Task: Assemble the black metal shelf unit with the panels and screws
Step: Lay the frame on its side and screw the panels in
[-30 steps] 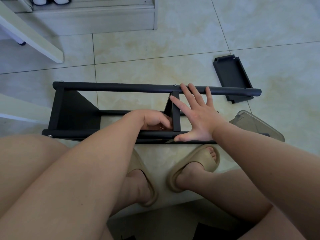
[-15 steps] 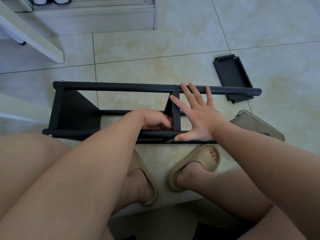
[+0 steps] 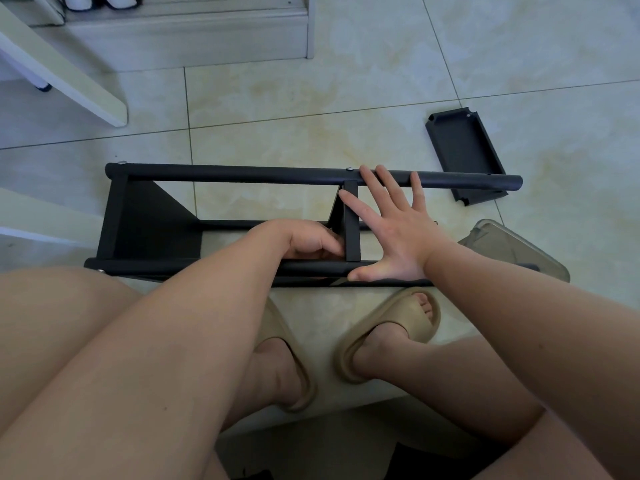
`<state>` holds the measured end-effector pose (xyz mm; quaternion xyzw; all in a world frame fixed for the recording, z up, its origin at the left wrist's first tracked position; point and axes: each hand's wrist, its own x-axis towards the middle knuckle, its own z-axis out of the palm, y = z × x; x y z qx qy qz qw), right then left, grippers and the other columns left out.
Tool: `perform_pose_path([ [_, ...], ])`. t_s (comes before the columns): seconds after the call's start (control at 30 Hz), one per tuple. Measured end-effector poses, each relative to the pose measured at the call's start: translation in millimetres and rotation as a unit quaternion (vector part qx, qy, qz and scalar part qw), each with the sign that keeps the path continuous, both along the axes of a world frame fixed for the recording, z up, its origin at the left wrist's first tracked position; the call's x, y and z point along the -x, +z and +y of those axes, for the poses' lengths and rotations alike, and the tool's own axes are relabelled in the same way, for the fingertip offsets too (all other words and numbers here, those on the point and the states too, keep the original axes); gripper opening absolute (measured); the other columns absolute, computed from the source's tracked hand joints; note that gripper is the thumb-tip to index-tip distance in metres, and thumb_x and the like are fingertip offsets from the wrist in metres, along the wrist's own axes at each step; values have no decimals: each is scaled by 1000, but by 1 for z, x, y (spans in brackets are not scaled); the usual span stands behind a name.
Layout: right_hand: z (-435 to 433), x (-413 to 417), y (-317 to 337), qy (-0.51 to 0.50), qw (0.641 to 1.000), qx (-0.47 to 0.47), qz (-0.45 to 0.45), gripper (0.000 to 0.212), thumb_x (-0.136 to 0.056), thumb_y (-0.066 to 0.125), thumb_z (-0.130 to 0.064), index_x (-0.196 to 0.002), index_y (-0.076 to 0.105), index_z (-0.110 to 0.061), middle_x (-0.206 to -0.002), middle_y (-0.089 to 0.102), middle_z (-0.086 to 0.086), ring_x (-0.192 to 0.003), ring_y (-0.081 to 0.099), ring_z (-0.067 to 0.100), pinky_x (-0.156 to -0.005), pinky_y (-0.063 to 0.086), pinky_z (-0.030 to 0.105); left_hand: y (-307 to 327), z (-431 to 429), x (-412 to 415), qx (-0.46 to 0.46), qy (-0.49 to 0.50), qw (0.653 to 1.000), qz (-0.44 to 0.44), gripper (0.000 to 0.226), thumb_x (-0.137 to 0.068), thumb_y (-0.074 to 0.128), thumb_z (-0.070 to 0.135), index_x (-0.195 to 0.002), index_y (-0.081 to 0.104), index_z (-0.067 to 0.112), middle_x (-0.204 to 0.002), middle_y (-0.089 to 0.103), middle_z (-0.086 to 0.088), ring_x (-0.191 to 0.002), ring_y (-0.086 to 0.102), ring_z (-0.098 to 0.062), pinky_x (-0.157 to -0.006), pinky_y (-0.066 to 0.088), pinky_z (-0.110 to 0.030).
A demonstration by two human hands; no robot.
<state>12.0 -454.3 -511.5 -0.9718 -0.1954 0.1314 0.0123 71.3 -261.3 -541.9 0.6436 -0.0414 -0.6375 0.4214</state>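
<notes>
1 black shelf unit lies sideways, half-built.

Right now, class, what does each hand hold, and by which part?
The right hand presses flat on the shelf frame beside its middle panel, gripping nothing. The left hand curls against that panel's left face; whether it holds anything cannot be told.

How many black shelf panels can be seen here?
3: the left-end panel and middle panel, both fitted in the frame; the loose panel on the floor. Others may be hidden.
</notes>
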Motion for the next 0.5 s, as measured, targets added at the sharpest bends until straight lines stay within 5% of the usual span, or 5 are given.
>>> perform_pose_path([
  [0.23,-1,0,-2,1,1000,-6,-6,126,-61,29,-104,-160,-6,-36,-169,-16,11,-155,-16,33,-117,-9,71,-2,1,1,28,4,999,19,29,-97,45,-1,-122,61,-1,-136,54,-31,-118,54,-37,-115,35,-51],
  [0.5,-3,0,-5,4,1000,-13,-10,126,-61,31,-104,-160,-5,-36,-169,-16,10,-155,-17,33,-117,-8,71,1,-1,1,34,41,998,40,23,-96,46,-4,-107,63,6,-102,65,-13,-90,65,-23,-88,50,-32],
])
